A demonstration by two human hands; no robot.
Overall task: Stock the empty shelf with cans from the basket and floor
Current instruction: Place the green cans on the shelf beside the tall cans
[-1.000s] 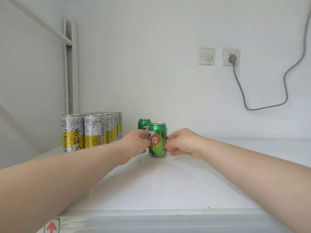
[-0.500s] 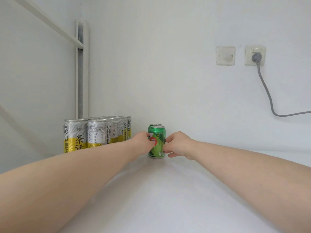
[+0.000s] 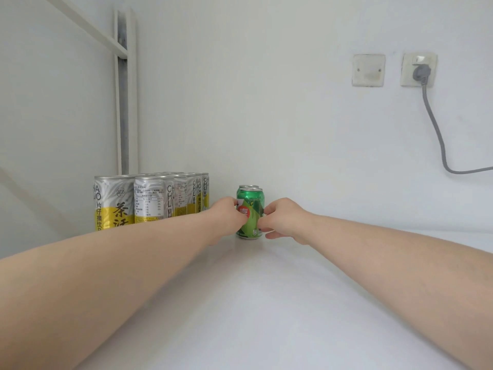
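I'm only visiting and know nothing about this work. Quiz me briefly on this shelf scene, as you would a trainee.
1. True or false: the front green can lies on its side on the shelf.
2. Which cans stand to its left? A red; B silver-and-yellow cans; C blue.
3. Fill in: the left hand and right hand hold it from ____ sides.
Key: 1 false; 2 B; 3 opposite.

Both your arms show bare from the near edge of view to the wrists. Your left forearm (image 3: 112, 273) and right forearm (image 3: 386, 252) are uncovered, and your left hand (image 3: 226, 220) and right hand (image 3: 284, 218) are bare too.
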